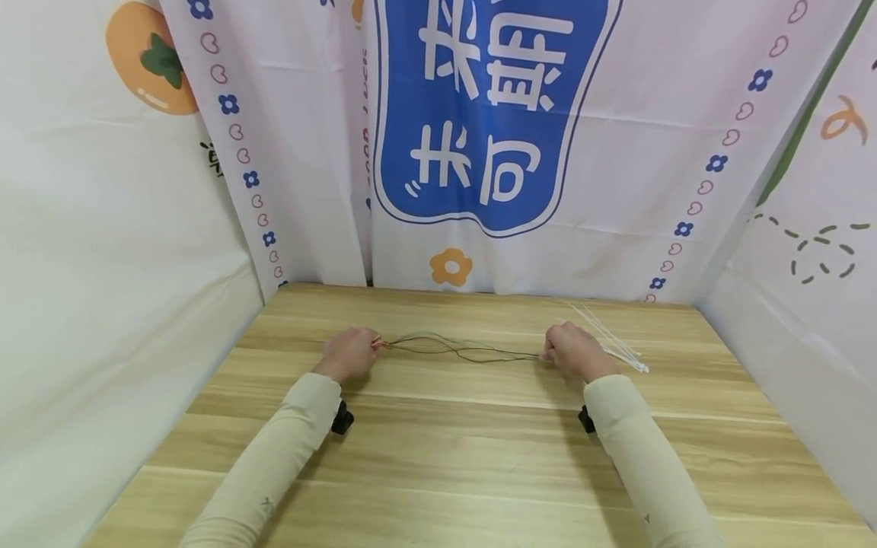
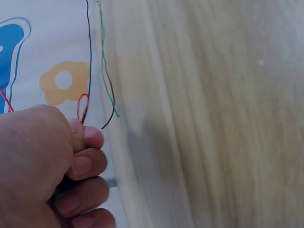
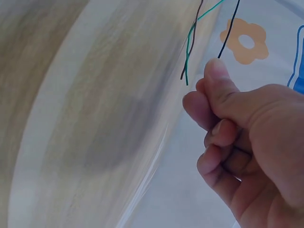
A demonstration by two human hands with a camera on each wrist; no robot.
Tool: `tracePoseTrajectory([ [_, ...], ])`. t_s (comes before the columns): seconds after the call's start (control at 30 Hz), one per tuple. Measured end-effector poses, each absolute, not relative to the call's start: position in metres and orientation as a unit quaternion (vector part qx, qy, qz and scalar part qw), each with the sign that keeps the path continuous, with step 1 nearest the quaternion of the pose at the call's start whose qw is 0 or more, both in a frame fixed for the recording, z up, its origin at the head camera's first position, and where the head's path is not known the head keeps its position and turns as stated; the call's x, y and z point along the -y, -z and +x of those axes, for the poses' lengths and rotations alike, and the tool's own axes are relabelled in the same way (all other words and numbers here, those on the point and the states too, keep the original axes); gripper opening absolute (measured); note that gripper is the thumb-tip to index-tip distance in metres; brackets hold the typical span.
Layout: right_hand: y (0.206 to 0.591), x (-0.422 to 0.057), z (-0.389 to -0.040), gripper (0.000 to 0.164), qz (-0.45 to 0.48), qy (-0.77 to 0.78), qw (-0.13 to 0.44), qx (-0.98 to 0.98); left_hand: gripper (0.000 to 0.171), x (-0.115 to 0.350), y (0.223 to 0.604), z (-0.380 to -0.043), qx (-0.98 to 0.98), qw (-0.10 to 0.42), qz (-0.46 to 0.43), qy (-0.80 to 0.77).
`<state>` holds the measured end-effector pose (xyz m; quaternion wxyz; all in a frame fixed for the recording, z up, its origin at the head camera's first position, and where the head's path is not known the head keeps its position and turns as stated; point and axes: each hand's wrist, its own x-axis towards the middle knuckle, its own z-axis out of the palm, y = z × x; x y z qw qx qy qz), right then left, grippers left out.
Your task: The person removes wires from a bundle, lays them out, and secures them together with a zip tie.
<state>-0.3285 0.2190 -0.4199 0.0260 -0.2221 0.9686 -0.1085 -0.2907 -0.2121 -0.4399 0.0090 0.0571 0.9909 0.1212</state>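
My left hand (image 1: 351,354), fingers curled in the left wrist view, pinches a black wire (image 2: 90,52) and a small loop of red wire (image 2: 88,102). At the other side, my right hand (image 1: 574,350) pinches the tip of the black wire (image 3: 230,28) between thumb and forefinger. This wire runs between both hands above the table. A green wire (image 2: 102,71) and a brown wire (image 2: 110,85) cross each other beside it, their loose ends near each hand but outside the fingers. More red wire (image 2: 5,100) shows behind the left hand.
Several white cable ties (image 1: 610,339) lie on the wooden table (image 1: 466,457), just beyond and right of the right hand. A printed cloth (image 1: 315,190) hangs behind the table's back edge, with white cloth at both sides.
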Motion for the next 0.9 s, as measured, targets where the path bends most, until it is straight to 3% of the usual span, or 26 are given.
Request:
tracePoseTrajectory([
  [0.43,0.422,-0.218,-0.327,0.021,-0.21,0.12,0.045,-0.969,0.028,0.211,0.446,-0.291,-0.985,0.066,0.058,-0.15],
  [0.67,0.42,-0.217,-0.324,0.032,-0.216,0.126,0.038,-0.967,0.025,0.222,0.446,-0.288,-0.973,0.067,0.042,-0.218],
  [0.9,0.423,-0.218,-0.325,0.021,-0.217,0.118,0.018,-0.969,0.034,0.221,0.444,-0.279,-0.971,0.05,0.063,-0.225],
])
